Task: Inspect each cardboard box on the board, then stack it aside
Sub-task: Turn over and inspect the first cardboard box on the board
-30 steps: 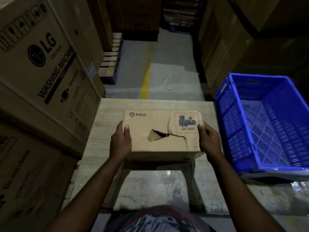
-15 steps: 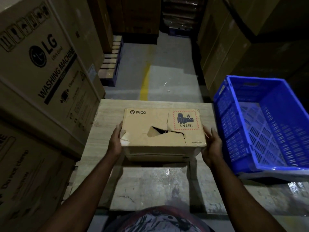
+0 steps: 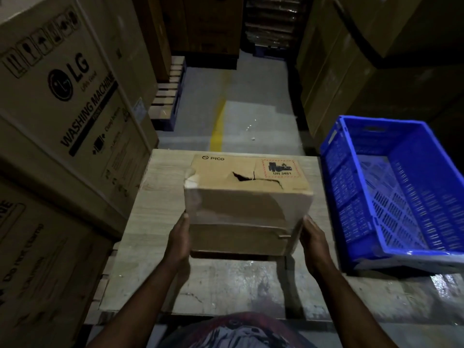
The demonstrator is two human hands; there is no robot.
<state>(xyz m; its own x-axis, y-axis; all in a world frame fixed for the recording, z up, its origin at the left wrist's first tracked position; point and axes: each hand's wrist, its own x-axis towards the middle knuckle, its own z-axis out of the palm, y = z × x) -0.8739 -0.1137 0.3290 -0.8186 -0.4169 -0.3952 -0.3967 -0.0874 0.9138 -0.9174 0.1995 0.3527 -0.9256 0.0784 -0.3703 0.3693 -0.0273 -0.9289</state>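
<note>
Head view: left hand (image 3: 178,238) and right hand (image 3: 314,238) grip the torn brown cardboard box (image 3: 248,212), seemingly mid-inspection; next, carry it aside steadily.

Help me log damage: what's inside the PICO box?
Through the tear in the top of the box, only a dark hollow shows. The contents cannot be seen: cardboard covers the rest, and the hole is too dark.
</note>
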